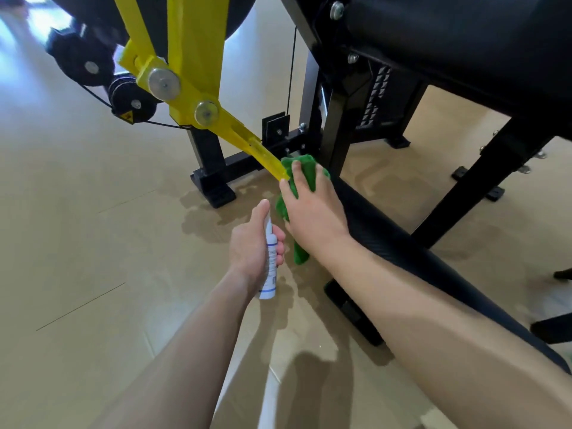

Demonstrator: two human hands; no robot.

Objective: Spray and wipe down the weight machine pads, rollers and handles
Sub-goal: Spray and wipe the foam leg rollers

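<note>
Low by the machine's yellow arm [241, 140], the right hand [312, 212] grips a green cloth [305, 168] against its tip while the left hand [253, 243] holds the spray bottle [270, 274], so wiping seems underway and the adjacent black roller [418, 264] probably comes next.

Bright light is flooding in from the upper left, glaring off the glossy floor [71, 187]; forearms [185, 351] are throwing soft shadows onto it. Blur is smearing the top-left corner, the black pad [464, 32] is losing detail, and wide-angle distortion is bending edges.
</note>
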